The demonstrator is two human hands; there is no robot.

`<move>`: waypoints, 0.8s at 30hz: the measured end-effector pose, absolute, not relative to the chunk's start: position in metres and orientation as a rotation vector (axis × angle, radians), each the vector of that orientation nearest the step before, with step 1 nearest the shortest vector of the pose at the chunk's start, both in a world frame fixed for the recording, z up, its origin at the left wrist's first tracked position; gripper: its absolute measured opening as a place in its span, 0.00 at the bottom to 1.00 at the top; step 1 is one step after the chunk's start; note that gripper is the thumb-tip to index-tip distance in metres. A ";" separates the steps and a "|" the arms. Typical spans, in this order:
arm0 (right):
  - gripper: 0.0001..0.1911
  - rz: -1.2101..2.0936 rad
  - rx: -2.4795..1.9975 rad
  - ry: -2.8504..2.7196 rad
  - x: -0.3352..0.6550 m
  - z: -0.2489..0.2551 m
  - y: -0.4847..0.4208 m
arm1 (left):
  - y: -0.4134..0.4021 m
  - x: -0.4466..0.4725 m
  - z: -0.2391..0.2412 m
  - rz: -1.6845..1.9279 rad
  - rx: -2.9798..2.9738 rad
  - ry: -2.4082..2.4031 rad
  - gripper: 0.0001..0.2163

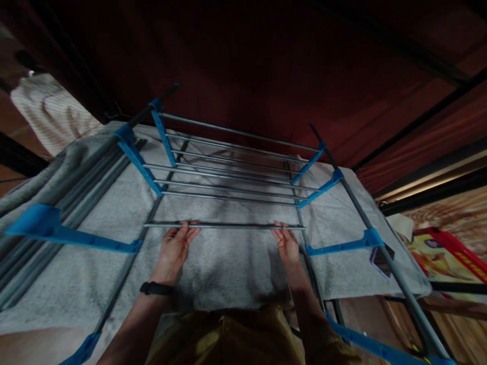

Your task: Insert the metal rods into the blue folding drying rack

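Note:
A thin grey metal tube (236,226) lies level between my hands, roughly at right angles to the rack's side poles. Near the tube's left end, my left hand (177,247) grips it with thumb and fingers. My right hand (286,242) pinches it close to the right end. Around them is a rack of grey poles and blue plastic brackets, with rungs (228,176) across its two far bracket pairs. The left blue bracket (81,236) and right blue bracket (344,243) closest to the tube carry no rungs. The tube's ends look apart from both.
Several loose grey tubes (81,195) lie along the left side on a grey fleece blanket (228,279). A dark phone-like object (382,261) is by the right pole. A red and yellow box (445,253) stands far right. Dark red fabric (243,66) hangs behind.

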State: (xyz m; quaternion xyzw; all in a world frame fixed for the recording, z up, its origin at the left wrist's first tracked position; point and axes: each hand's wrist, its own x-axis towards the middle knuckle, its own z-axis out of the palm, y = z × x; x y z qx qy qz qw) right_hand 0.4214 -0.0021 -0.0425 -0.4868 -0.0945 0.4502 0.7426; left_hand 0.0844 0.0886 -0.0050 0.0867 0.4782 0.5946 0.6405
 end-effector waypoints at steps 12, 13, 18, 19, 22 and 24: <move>0.13 0.968 -1.126 -0.286 0.441 -0.065 -0.008 | 0.083 0.081 -0.023 1.300 0.350 1.019 0.05; 0.13 0.971 -1.127 -0.282 0.441 -0.065 -0.008 | 0.083 0.080 -0.024 1.297 0.369 1.015 0.05; 0.09 0.971 -1.152 -0.273 0.442 -0.062 -0.007 | 0.078 0.077 -0.028 1.309 0.424 0.941 0.09; 0.09 0.961 -1.165 -0.274 0.442 -0.062 -0.006 | 0.077 0.077 -0.028 1.317 0.429 0.927 0.10; 0.09 0.950 -1.188 -0.264 0.445 -0.062 -0.006 | 0.073 0.078 -0.028 1.352 0.444 0.880 0.15; 0.08 0.965 -1.200 -0.246 0.448 -0.063 -0.007 | 0.072 0.080 -0.028 1.373 0.446 0.860 0.17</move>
